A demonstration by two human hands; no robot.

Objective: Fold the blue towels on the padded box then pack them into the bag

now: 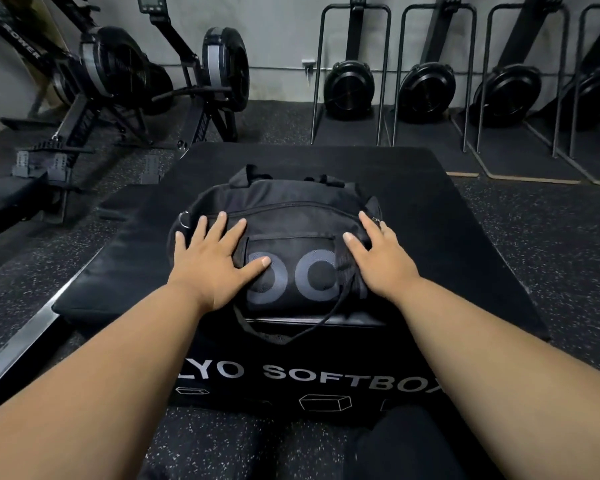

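Note:
A black duffel bag (291,209) with a mesh pocket and grey letters lies on top of the black padded box (326,372), which is printed "SOFTBOX". The bag's top zipper looks closed. My left hand (212,261) rests flat on the bag's left side with fingers spread. On the bag's right end lies my right hand (378,258), fingers straight. A strap of the bag hangs over the box's front edge. No blue towel is visible.
A black floor mat (465,216) lies under the box. Rowing machines (118,81) stand at the back left, and more of them are stored upright along the wall (426,84) at the back right. My knees are just below the box.

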